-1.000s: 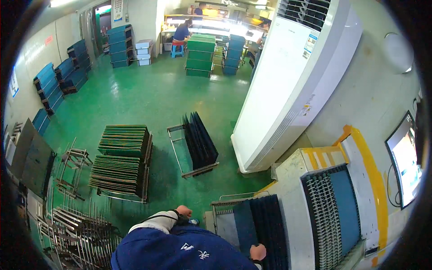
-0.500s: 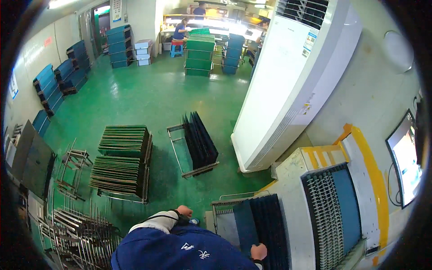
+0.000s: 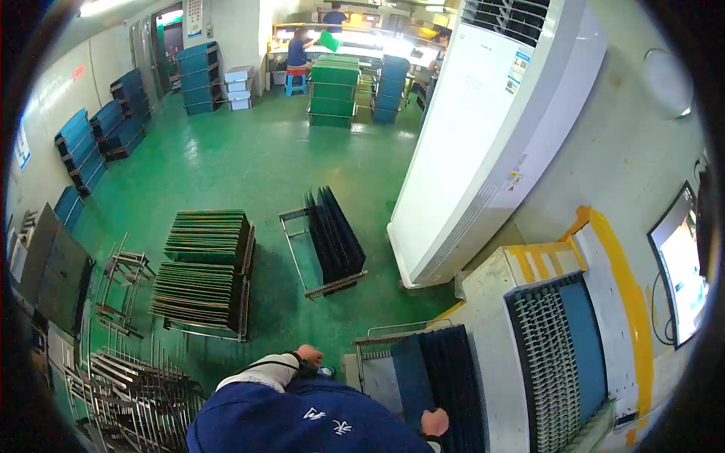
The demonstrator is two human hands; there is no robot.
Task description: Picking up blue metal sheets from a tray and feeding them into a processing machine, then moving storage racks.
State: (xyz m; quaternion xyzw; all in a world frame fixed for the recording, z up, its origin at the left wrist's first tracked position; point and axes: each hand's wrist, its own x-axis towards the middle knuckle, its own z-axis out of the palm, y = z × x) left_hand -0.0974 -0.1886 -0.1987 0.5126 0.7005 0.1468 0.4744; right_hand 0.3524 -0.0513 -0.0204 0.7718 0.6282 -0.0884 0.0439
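My right hand (image 3: 434, 421) lies at the near edge of a row of dark panels (image 3: 442, 370), with its fingers curled on one of them. The panels stand on edge in a metal rack (image 3: 371, 341) next to a cream machine (image 3: 491, 302). My left hand (image 3: 308, 354) is held in front of my chest above the green floor, just left of that rack. Its fingers look curled, and I cannot see anything in it. My blue shirt (image 3: 302, 423) hides both forearms.
A second rack of dark panels (image 3: 332, 234) and stacked greenish boards on a cart (image 3: 204, 272) stand on the floor ahead. Empty wire racks (image 3: 128, 385) crowd the lower left. A tall white cabinet (image 3: 483, 143) stands to the right. People work at a far bench (image 3: 298, 49).
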